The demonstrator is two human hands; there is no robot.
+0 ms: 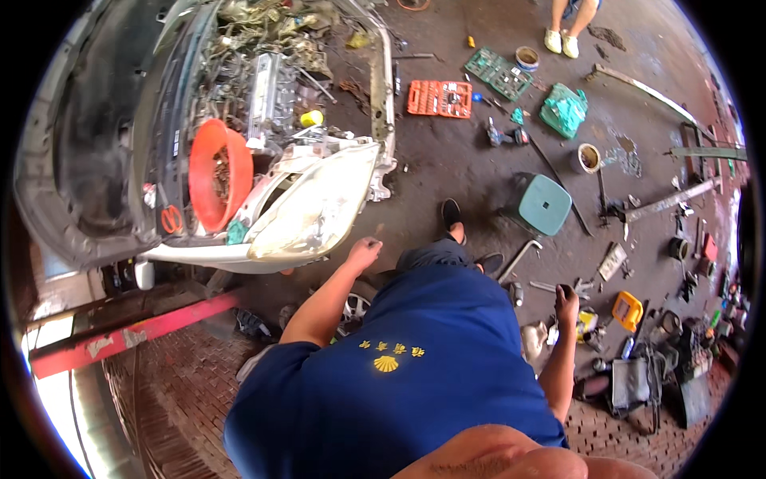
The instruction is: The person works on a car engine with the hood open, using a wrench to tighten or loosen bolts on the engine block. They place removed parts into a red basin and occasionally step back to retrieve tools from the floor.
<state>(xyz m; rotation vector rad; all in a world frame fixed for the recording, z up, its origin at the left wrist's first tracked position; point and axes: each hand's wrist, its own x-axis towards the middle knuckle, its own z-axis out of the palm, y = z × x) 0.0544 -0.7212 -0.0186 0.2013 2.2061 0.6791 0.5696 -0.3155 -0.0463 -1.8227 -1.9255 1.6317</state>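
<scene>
My left hand [365,254] is in the air beside the headlight [315,209] of a car whose bonnet is raised. Its fingers are curled in, and what they hold, if anything, is too small to make out. My right hand [566,302] hangs out to my right above the tool-strewn floor, apart from the things below. Its fingers look dark and bent inward, and their inside is hidden. In the engine bay an orange-red basin [206,172] holds small brownish pieces. Behind the headlight sits a yellow cap-like piece [311,118] near the engine [267,96].
An orange socket set [440,99], a green tool case [499,72], a cordless drill [504,134] and a green stool [544,203] stand ahead. Metal bars, a yellow container [628,310] and loose parts litter the right. A red beam [136,334] lies left. Another person's shoes [562,43] show far off.
</scene>
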